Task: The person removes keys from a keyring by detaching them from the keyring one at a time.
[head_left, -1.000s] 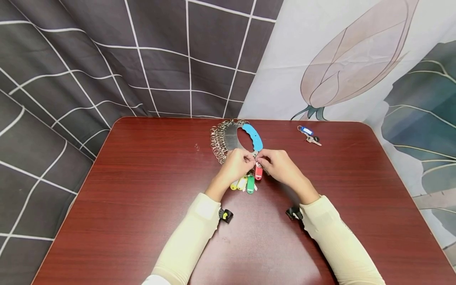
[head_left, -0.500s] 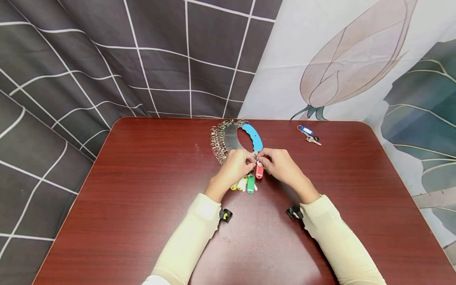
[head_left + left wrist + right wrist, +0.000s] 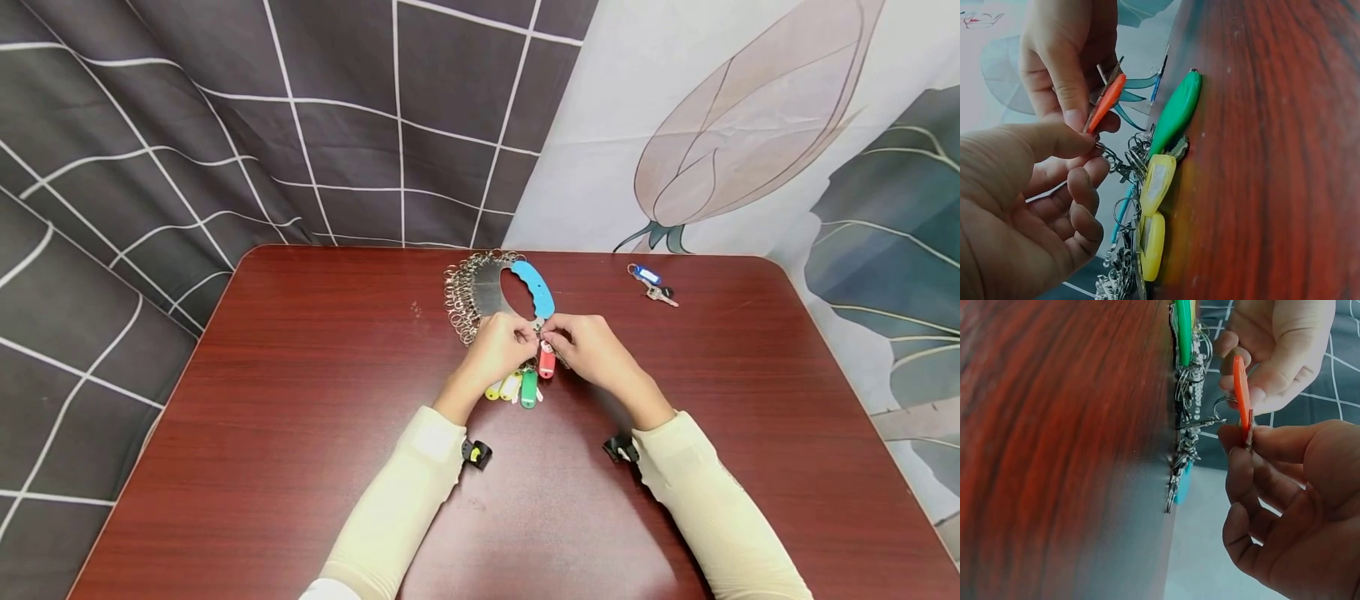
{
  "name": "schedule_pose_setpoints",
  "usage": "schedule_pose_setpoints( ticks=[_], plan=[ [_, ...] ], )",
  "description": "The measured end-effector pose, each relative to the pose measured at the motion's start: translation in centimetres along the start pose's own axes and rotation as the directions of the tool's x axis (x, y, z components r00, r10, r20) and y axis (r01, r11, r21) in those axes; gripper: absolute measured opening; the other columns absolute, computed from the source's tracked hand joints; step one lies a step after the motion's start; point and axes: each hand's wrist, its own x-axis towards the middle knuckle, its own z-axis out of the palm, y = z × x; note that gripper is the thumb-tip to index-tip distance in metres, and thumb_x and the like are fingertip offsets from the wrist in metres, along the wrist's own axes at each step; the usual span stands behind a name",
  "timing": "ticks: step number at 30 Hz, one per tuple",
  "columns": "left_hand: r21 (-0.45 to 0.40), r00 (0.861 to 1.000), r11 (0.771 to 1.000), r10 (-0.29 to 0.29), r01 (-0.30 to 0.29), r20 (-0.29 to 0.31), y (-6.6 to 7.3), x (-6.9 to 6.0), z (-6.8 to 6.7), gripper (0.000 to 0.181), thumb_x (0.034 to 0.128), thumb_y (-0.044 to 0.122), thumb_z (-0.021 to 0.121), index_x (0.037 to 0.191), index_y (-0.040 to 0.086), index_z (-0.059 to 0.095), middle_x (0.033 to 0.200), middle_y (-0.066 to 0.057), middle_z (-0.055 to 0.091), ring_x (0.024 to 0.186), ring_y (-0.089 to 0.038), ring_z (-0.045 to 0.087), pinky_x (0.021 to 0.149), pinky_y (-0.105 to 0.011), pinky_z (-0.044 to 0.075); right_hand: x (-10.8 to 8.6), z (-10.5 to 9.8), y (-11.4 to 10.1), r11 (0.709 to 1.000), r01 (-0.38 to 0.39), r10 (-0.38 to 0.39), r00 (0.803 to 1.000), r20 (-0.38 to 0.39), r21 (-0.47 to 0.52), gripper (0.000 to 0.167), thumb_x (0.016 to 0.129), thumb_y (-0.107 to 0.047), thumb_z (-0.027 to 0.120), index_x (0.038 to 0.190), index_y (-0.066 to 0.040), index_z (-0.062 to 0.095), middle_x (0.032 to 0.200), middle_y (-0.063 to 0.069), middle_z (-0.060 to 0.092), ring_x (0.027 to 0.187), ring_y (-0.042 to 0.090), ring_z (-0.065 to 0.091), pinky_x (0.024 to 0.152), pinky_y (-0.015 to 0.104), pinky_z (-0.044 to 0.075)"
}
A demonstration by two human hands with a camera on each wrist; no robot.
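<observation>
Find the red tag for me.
In the head view, the red tag is near the middle of the picture, in the right grip, just up and right of the green tag.

A reddish table [image 3: 337, 358] stands before dark gridded fabric [image 3: 333, 142] and a floral sheet [image 3: 738, 146].

Lies spread over the tabletop [image 3: 300, 417], with key rings [image 3: 459, 304] left of the handle [image 3: 534, 289], tags [image 3: 512, 385] before it, and keys [image 3: 661, 294] well to its right.
</observation>
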Motion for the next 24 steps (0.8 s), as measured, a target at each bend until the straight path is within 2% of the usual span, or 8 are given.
schedule_pose_setpoints(
  ticks=[4,6,12,18,21,24],
  plan=[
    [0.012,1.0,1.0,0.024,-0.024,0.012,0.06,-0.13,-0.01,0.018,0.084,0.005,0.072,0.069,0.014,0.074,0.067,0.004,0.065,0.064,-0.007,0.056,0.065,-0.021,0.045,-0.03,0.07,0.11,1.0,-0.004,0.004,1.0,-0.003,-0.027,0.009,0.1,-0.011,0.067,0.096,-0.01,0.075,0.065,-0.002,0.059,0.059,0.012,0.051,0.063,0.031,0.045],
    [0.006,1.0,1.0,0.017,-0.018,0.026,0.08,-0.2,0.01,0.017,0.0843,0.006,0.073,0.07,0.014,0.076,0.069,0.004,0.067,0.065,-0.006,0.056,0.066,-0.021,0.046,-0.05,0.14,0.16,1.0,0.003,-0.003,1.0,0.006,-0.031,0.01,0.1,-0.012,0.066,0.097,-0.01,0.075,0.068,-0.002,0.06,0.061,0.013,0.051,0.063,0.031,0.045],
    [-0.051,0.995,0.996,-0.068,0.072,0.07,-0.02,-0.23,0.06,0.019,0.0858,0.009,0.072,0.068,0.013,0.074,0.07,0.004,0.068,0.067,-0.006,0.057,0.072,-0.025,0.047,-0.09,0.22,0.15,0.999,0.026,-0.026,0.999,0.024,-0.02,0.01,0.1,-0.012,0.066,0.095,-0.011,0.075,0.072,-0.002,0.063,0.064,0.013,0.051,0.066,0.031,0.045],
    [-0.121,0.99,0.984,-0.122,0.13,0.071,-0.26,-0.04,0.11,0.014,0.0834,0.009,0.072,0.07,0.013,0.076,0.071,0.004,0.07,0.07,-0.007,0.059,0.07,-0.024,0.049,-0.11,0.16,0.09,1.0,0.021,-0.021,0.999,0.027,-0.007,0.011,0.101,-0.012,0.066,0.094,-0.012,0.075,0.064,-0.004,0.058,0.057,0.009,0.051,0.062,0.029,0.045],
    [-0.13,0.992,0.984,-0.116,0.122,0.057,-0.32,0.03,0.1,0.012,0.0823,0.008,0.074,0.071,0.013,0.076,0.071,0.003,0.07,0.07,-0.006,0.058,0.07,-0.023,0.049,-0.05,0.12,0.06,1.0,0.008,-0.008,0.999,0.037,0.004,0.011,0.101,-0.012,0.065,0.095,-0.012,0.075,0.061,-0.005,0.056,0.055,0.009,0.051,0.061,0.029,0.046],
    [-0.101,0.996,0.992,-0.075,0.079,0.044,-0.27,0.06,-0.03,0.012,0.0806,0.007,0.075,0.07,0.013,0.076,0.067,0.003,0.069,0.067,-0.005,0.057,0.071,-0.023,0.048,0.01,0.15,0.07,1.0,-0.007,0.007,0.999,0.038,0.012,0.011,0.101,-0.012,0.065,0.095,-0.012,0.075,0.059,-0.004,0.056,0.054,0.009,0.051,0.06,0.029,0.045]
  ],
)
